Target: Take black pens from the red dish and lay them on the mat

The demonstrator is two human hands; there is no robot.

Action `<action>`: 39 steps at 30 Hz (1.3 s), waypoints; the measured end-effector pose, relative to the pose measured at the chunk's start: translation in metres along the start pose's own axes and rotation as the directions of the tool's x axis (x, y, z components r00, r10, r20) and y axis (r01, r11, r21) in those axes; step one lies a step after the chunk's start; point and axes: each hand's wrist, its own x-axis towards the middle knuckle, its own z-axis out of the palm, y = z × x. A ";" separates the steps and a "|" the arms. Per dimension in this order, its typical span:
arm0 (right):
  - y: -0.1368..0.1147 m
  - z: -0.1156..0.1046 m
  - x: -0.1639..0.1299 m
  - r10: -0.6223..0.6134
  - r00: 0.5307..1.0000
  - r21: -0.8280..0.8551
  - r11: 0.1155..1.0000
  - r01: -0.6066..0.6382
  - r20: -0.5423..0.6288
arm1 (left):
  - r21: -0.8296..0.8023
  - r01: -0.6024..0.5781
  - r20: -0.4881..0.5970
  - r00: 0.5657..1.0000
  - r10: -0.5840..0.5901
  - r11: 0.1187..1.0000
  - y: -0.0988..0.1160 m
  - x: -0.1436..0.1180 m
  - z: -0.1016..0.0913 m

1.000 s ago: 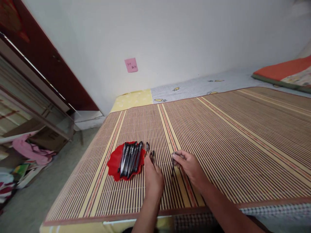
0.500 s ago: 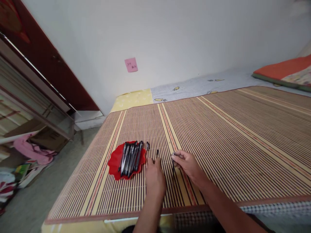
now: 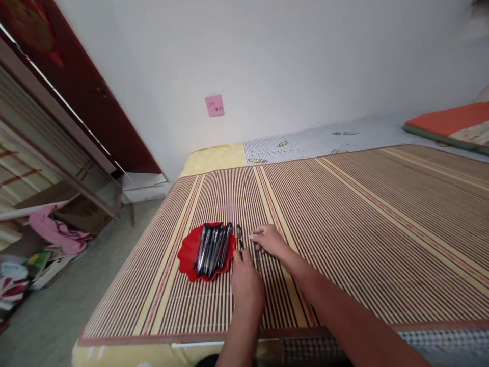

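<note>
A red scalloped plate lies on the striped bamboo mat and holds several black pens side by side. A loose dark pen cap lies on the mat just right of the plate. My left hand rests on the mat beside the plate, its fingertips pinching a small dark pen cap. My right hand is just beyond it, fingers closed on a thin black pen that points back toward me. The two hands nearly touch.
The mat covers a bed with yellow and checked sheets against a white wall bearing a pink sticky note. An orange cushion lies far right. A dark wooden cabinet and floor clutter stand to the left.
My right hand has carried the pen left and away from me, up to the left hand's fingertips. The left hand stayed beside the plate. The view shifted slightly.
</note>
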 end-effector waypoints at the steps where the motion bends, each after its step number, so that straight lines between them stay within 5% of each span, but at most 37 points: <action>1: 0.000 0.003 0.006 0.006 1.000 -0.016 1.000 -0.007 -0.005 | -0.012 -0.010 -0.007 1.000 0.010 1.000 0.000 0.000 0.001; 7: 0.001 0.015 0.013 0.003 1.000 -0.052 0.999 -0.004 -0.014 | 0.020 -0.076 -0.068 0.995 0.077 0.997 -0.002 -0.001 0.004; 15: 0.000 0.000 -0.046 -0.089 0.990 -0.036 0.995 0.094 0.109 | -0.059 -0.141 -0.130 0.983 0.132 0.988 -0.002 -0.006 0.011; 19: 0.004 0.000 -0.062 -0.272 0.954 -0.143 0.947 0.289 0.126 | -0.144 -0.154 -0.101 0.985 0.140 0.978 -0.006 -0.004 0.017; 28: 0.005 0.015 -0.056 -0.338 0.934 -0.245 0.902 0.357 0.116 | -0.293 -0.134 -0.171 0.981 0.086 0.947 -0.011 -0.002 0.028; 39: 0.018 0.011 -0.034 -0.380 0.918 -0.253 0.883 0.396 0.113 | -0.300 -0.370 -0.364 0.896 0.254 0.879 0.009 -0.022 0.020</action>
